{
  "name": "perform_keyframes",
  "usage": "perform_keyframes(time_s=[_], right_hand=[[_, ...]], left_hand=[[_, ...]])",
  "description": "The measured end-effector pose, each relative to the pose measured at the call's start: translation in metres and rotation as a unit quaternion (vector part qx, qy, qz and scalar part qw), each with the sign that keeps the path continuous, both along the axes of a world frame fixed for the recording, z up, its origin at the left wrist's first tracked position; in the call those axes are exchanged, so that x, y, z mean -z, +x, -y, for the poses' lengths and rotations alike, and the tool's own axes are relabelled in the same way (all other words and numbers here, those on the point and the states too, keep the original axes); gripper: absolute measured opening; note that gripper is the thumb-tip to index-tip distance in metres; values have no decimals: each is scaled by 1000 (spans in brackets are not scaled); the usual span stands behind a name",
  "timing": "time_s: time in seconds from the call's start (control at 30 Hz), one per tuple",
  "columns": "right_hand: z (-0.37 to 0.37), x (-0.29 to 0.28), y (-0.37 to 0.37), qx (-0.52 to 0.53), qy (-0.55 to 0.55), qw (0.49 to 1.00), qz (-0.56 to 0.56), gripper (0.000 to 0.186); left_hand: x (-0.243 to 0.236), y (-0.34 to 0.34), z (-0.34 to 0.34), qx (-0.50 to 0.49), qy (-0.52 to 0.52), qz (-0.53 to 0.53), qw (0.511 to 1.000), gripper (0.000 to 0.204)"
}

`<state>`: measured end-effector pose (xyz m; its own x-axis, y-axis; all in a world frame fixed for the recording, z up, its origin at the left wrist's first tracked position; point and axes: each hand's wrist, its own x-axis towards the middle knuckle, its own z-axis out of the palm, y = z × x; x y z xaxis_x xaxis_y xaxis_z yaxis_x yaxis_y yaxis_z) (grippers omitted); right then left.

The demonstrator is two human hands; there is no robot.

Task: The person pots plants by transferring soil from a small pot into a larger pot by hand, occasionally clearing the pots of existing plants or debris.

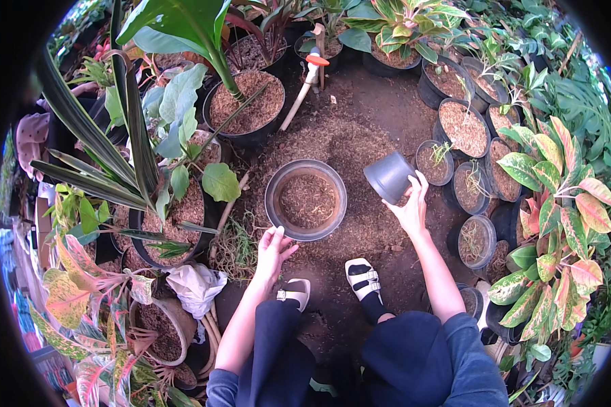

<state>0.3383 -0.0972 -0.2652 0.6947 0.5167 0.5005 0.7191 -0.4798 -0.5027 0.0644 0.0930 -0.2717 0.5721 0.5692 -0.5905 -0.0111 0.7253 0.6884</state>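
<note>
My left hand (pixel 273 251) has thumb and forefinger pinched at the near-left rim of a wide black pot (pixel 306 234), which stands upright on the ground in the middle. Soil with pale dry bits (pixel 306 203) lies inside it. To its right, my right hand (pixel 410 205) holds a smaller black pot (pixel 387 174) above the ground, tipped on its side with its base toward the upper right; its inside is hidden from view.
Potted plants (pixel 463 127) crowd both sides and the top. A white pipe with an orange handle (pixel 317 61) stands behind. A white crumpled bag (pixel 195 285) and dry roots (pixel 234 254) lie left. Loose brown substrate (pixel 353 152) covers the ground; my sandalled feet (pixel 363 278) are below.
</note>
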Motion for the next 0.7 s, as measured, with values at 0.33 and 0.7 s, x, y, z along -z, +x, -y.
perform_keyframes(time_s=[0.33, 0.7], right_hand=[[-1, 40, 14, 129, 101, 942, -294, 94], [-51, 54, 12, 49, -47, 956, -284, 91]], left_hand=[[11, -4, -3, 30, 52, -31, 998, 29], [5, -1, -5, 43, 45, -33, 998, 27]])
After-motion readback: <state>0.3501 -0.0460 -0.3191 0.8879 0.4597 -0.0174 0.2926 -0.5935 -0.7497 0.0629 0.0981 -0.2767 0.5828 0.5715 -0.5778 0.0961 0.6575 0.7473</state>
